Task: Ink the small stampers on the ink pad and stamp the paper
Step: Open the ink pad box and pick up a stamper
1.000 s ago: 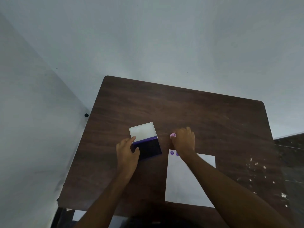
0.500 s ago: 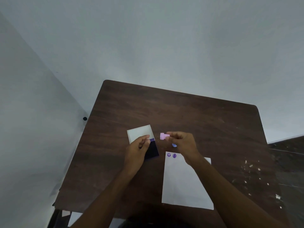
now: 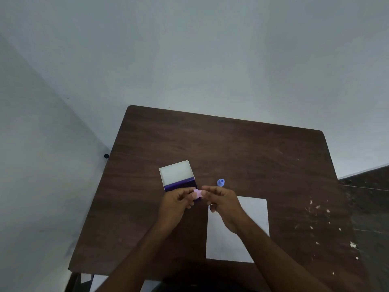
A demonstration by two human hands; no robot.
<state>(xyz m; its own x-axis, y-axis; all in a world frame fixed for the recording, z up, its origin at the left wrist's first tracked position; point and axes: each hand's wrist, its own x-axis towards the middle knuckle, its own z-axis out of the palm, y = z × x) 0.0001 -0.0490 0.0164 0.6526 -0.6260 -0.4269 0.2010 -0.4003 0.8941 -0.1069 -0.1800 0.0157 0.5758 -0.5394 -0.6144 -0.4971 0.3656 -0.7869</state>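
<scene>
A small pink stamper [image 3: 197, 193] is pinched between the fingertips of my left hand [image 3: 175, 204] and my right hand [image 3: 223, 202], just above the near edge of the open ink pad [image 3: 181, 183]. The pad has a white lid [image 3: 176, 172] flipped back and a dark purple ink surface, partly hidden by my fingers. A blue stamper [image 3: 220, 182] stands on the table to the right of the pad. The white paper [image 3: 227, 243] lies at the near right, its top left corner covered by my right hand.
Everything rests on a dark brown wooden table [image 3: 231, 148] against pale walls. White specks mark the table's right side [image 3: 315, 207]. A small black knob [image 3: 106, 156] sits on the left wall.
My left hand left the ink pad and joined my right hand on the pink stamper. The stamper moved left and nearer. The blue stamper is now uncovered on the table.
</scene>
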